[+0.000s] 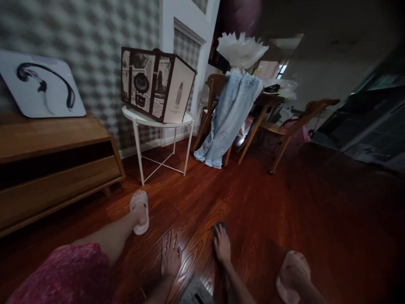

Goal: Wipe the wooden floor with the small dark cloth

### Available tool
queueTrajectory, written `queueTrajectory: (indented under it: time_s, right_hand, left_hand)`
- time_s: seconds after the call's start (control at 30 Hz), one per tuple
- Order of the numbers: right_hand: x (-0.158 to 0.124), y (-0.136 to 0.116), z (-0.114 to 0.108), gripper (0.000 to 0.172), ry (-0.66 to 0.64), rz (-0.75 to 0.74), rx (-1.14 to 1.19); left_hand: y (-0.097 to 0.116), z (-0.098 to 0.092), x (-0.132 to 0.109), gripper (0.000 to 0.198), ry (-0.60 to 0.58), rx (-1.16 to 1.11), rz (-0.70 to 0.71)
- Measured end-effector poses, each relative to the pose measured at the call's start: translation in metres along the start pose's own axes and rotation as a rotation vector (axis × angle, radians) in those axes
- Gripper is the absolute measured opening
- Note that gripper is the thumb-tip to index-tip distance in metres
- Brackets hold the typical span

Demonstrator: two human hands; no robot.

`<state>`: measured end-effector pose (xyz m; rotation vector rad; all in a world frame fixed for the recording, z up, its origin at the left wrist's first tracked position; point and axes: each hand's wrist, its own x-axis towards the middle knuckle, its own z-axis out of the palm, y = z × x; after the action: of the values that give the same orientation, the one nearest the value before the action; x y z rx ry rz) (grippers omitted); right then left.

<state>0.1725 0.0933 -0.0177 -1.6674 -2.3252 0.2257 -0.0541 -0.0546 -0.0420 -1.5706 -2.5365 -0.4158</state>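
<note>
My left hand (171, 256) lies flat on the reddish wooden floor (253, 202), fingers spread, with nothing in it. To its right, my right hand (222, 245) reaches forward over the floor, its fingers on a small dark object (219, 229) that looks like a cloth or pad; too little of it shows to name it surely. A grey object (196, 291) with a dark slot is at the bottom edge between my forearms.
A wooden cabinet (57, 175) stands at the left. Beyond my hands are a white round table (158, 122) bearing a patterned box (152, 84), a chair draped with jeans (232, 109), and another wooden chair (278, 128). My slippered feet (139, 211) flank my hands.
</note>
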Motion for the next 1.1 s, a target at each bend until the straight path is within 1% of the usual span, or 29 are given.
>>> queueTrajectory:
  time_s: [0.07,0.1,0.13,0.17,0.2,0.23,0.3,0.4,0.47,0.53,0.63,0.7,0.77,0.83,0.97,1.03,1.1]
  right_hand:
    - [0.0,0.046,-0.015,0.059,0.043,0.208,-0.009]
    - [-0.004,0.065,-0.021,0.059,0.069,0.305,-0.008]
    - [-0.011,0.079,-0.024,0.06,0.102,0.395,-0.002]
    - [-0.018,0.088,-0.026,0.061,0.141,0.475,0.005]
    - [-0.026,0.091,-0.026,0.062,0.179,0.541,0.011]
    - [-0.034,0.089,-0.023,0.062,0.215,0.591,0.017]
    - [-0.047,0.075,-0.013,0.063,0.276,0.653,0.033]
    - [-0.056,0.045,0.006,0.064,0.353,0.668,0.041]
    - [-0.059,0.03,0.013,0.063,0.37,0.667,0.019]
    - [-0.06,0.023,0.013,0.061,0.326,0.673,-0.02]
    - [-0.06,0.018,0.003,0.06,0.213,0.676,-0.11]
    - [-0.06,0.017,-0.004,0.06,0.152,0.675,-0.177]
    - [-0.059,0.015,-0.007,0.06,0.106,0.685,-0.221]
    - [-0.058,0.014,-0.006,0.061,0.072,0.703,-0.238]
    - [-0.057,0.014,-0.002,0.061,0.028,0.706,-0.241]
    - [-0.058,0.014,-0.006,0.062,0.001,0.686,-0.242]
    - [-0.061,0.013,-0.014,0.063,-0.039,0.659,-0.233]
  left_hand:
    - [-0.001,-0.003,0.001,0.065,-0.007,0.001,0.013]
    - [-0.001,-0.005,0.001,0.064,-0.008,0.001,0.019]
    - [-0.001,-0.007,0.001,0.064,-0.008,0.001,0.023]
    - [-0.001,-0.01,0.002,0.063,-0.008,0.001,0.028]
    - [0.0,-0.012,0.002,0.063,-0.01,0.003,0.032]
    - [0.0,-0.015,0.003,0.062,-0.015,0.005,0.034]
    - [0.001,-0.019,0.004,0.062,-0.033,0.013,0.037]
    - [0.001,-0.021,0.005,0.06,-0.052,0.055,0.04]
    - [0.001,-0.021,0.006,0.06,-0.057,0.09,0.045]
    - [0.0,-0.019,0.007,0.059,-0.06,0.107,0.054]
    - [0.004,-0.021,0.009,0.061,-0.07,0.101,0.051]
    - [0.011,-0.026,0.011,0.061,-0.107,0.115,0.013]
    - [0.018,-0.031,0.012,0.06,-0.173,0.156,-0.049]
    - [0.022,-0.034,0.011,0.058,-0.226,0.201,-0.09]
    - [0.025,-0.039,0.01,0.056,-0.249,0.269,-0.051]
    - [0.029,-0.043,0.01,0.056,-0.262,0.289,-0.069]
    - [0.037,-0.05,0.009,0.056,-0.284,0.286,-0.129]
